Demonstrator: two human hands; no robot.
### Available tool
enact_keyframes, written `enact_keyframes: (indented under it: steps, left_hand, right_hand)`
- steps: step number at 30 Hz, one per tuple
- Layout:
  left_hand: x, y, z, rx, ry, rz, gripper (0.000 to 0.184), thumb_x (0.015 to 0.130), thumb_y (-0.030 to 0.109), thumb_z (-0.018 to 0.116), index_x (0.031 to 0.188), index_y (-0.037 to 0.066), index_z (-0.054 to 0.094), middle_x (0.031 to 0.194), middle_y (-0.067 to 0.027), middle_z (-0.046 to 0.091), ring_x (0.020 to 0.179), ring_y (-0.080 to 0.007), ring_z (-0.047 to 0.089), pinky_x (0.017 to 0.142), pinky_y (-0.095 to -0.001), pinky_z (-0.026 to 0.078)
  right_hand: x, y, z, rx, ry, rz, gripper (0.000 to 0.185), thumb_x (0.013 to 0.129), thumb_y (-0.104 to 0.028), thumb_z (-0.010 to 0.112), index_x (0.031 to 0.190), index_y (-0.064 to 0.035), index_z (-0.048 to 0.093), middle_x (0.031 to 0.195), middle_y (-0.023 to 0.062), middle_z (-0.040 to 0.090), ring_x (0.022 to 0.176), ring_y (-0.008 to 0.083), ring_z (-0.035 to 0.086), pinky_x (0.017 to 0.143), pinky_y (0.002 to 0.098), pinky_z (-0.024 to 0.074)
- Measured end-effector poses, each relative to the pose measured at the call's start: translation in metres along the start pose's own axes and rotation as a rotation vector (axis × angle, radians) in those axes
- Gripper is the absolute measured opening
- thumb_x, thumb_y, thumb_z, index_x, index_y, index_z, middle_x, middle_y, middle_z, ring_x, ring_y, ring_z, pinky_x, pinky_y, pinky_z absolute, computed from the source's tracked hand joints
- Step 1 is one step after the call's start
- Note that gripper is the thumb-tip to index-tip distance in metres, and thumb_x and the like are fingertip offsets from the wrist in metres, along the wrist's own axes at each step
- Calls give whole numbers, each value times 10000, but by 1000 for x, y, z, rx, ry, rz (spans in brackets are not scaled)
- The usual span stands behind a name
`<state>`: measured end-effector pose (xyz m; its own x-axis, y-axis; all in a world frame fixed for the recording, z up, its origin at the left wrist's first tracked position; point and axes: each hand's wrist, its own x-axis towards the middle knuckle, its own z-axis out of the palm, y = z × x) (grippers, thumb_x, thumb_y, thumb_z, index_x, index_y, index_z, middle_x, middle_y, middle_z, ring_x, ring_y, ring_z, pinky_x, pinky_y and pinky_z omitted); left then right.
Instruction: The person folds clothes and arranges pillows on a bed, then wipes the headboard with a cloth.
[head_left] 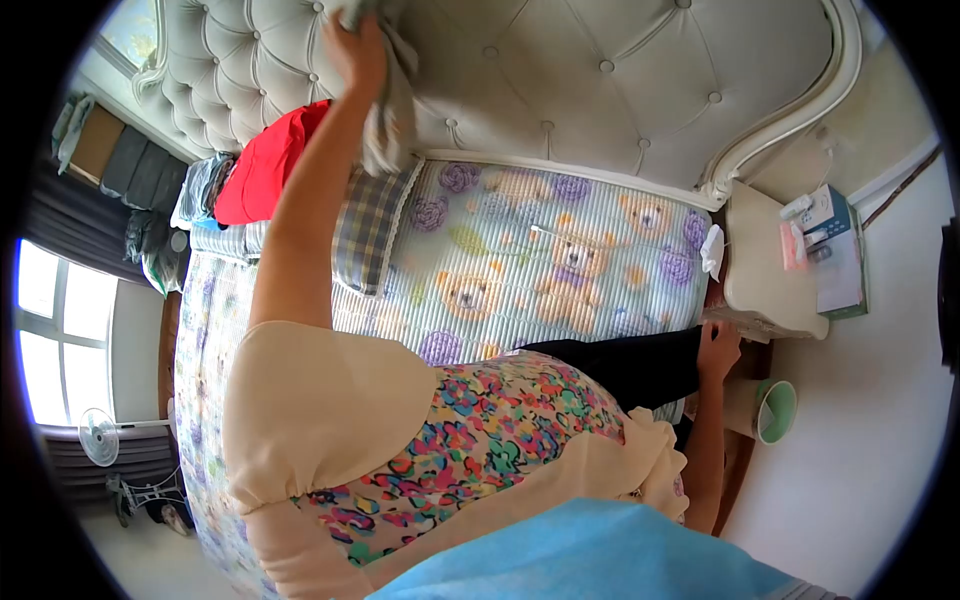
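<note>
At the top of the head view, my left hand (pixel 357 45) is closed on a greyish cloth (pixel 390 125) against the tufted headboard (pixel 560 75). The cloth hangs down toward a plaid pillow (pixel 375 225). Lower right, my right hand (pixel 718 350) rests by the knee of my black trousers (pixel 650 365), near the bed's edge and the nightstand. Its fingers are curled, and whatever they may hold is hidden.
A red cushion-like item (pixel 270 170) and folded clothes (pixel 205 185) lie left by the headboard. The bed mat (pixel 480 260) has bears on it. A cream nightstand (pixel 755 265) holds boxes (pixel 835 250); a bin (pixel 775 410) stands below. A fan (pixel 98 437) is far left.
</note>
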<state>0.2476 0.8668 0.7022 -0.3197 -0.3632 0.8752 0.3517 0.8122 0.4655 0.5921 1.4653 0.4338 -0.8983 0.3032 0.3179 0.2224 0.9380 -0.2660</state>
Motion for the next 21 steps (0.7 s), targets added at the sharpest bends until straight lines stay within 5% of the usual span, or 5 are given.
enact_keyframes:
  steps: [4, 6, 13, 18, 21]
  left_hand:
    - [45, 63, 24, -50, 114, -285, 389, 853, 205, 659, 1137, -43, 565, 847, -157, 665, 802, -325, 615, 762, -431, 471]
    - [-1, 14, 48, 122, -22, -217, 566, 786, 333, 704, 1164, -52, 531, 1129, -231, 550, 988, -427, 558, 857, -460, 449]
    - [-151, 6, 1, 145, -571, -282, 514, 756, 333, 690, 1122, 5, 540, 1093, -214, 563, 1025, -428, 560, 852, -485, 457]
    - [-59, 37, 3, -97, -220, -265, 672, 793, 350, 689, 1279, -72, 495, 1170, -282, 604, 1132, -389, 554, 927, -407, 436]
    - [3, 61, 31, -350, 32, -83, 422, 856, 226, 651, 1165, -45, 557, 880, -204, 666, 814, -362, 623, 753, -443, 473]
  right_hand:
    - [3, -6, 0, -4, -2, 50, 242, 866, -296, 589, 762, -80, 562, 831, 92, 577, 838, 336, 567, 710, 479, 446]
    - [-3, -5, -3, -11, -11, 57, 241, 866, -296, 589, 762, -80, 562, 824, 94, 578, 841, 336, 568, 711, 481, 444]
    - [-1, -4, -8, -12, -71, 72, 239, 878, -295, 585, 829, -62, 609, 849, 121, 618, 864, 347, 585, 747, 469, 467]
    - [-7, 2, -1, 23, 26, 10, 230, 855, -288, 598, 770, -75, 586, 834, 92, 595, 841, 341, 574, 712, 471, 458]
    - [-3, 1, 3, -29, 5, 30, 228, 853, -287, 600, 765, -76, 594, 840, 93, 601, 848, 338, 576, 715, 471, 460]
